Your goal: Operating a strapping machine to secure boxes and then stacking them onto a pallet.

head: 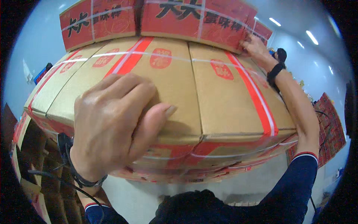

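My left hand (114,120) is over the near side of a layer of brown cardboard cartons (167,100). Its fingers curl out of sight under the palm and the thumb points right, so whether it grasps anything is hidden. At the far right, my right hand (254,46) touches the right end of a red carton (193,22), close to its white strapping band (223,18). A second red carton (98,23) sits left of that one, with a narrow gap between them. Both red cartons bear dark writing and rest on the brown layer.
Red tape with a white band (256,95) crosses the brown cartons. Open cardboard boxes (50,156) stand at lower left, near a dark cable (67,182). A red patterned stack (330,131) is at right. Pale floor (134,193) shows below the cartons.
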`<act>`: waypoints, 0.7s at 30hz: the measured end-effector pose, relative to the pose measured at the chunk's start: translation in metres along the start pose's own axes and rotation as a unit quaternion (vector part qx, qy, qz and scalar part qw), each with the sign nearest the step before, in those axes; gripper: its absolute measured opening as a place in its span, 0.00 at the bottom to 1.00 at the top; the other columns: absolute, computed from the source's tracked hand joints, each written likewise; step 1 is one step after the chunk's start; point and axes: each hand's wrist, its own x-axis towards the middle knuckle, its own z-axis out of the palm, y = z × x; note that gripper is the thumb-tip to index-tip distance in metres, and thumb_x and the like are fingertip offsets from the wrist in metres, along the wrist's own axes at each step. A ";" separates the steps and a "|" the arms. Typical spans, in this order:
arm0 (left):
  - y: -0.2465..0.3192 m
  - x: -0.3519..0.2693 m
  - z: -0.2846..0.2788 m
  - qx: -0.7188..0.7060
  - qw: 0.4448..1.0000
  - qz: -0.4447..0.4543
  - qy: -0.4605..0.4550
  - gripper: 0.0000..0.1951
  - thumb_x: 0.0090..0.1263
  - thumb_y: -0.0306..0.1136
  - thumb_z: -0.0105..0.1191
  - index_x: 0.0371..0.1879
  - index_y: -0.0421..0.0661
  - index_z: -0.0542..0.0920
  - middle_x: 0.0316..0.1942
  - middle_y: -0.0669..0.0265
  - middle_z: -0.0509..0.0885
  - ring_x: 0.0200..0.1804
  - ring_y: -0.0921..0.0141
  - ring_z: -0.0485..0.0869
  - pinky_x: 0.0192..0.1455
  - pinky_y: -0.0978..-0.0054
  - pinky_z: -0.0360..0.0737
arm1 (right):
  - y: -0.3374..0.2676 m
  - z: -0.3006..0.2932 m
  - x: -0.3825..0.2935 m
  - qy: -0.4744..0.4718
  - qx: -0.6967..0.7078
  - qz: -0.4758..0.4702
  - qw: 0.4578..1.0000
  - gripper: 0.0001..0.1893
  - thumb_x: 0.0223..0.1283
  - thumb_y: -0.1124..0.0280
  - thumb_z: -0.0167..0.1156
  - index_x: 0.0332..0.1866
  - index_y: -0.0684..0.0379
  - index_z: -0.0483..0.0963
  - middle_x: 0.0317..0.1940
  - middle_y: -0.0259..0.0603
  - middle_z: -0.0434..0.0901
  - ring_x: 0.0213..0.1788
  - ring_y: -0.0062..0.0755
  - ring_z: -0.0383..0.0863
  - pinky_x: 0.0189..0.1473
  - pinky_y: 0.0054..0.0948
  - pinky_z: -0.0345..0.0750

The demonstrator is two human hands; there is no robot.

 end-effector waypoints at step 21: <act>0.011 0.005 0.004 -0.051 0.997 -0.032 0.042 0.10 0.52 0.29 0.44 0.26 0.35 0.74 0.30 0.53 0.77 0.34 0.59 0.76 0.38 0.70 0.71 | -0.066 -0.033 -0.033 -0.256 -0.307 0.064 0.914 0.21 0.50 0.53 0.48 0.41 0.59 0.71 0.32 0.46 0.75 0.35 0.39 0.74 0.38 0.33 0.70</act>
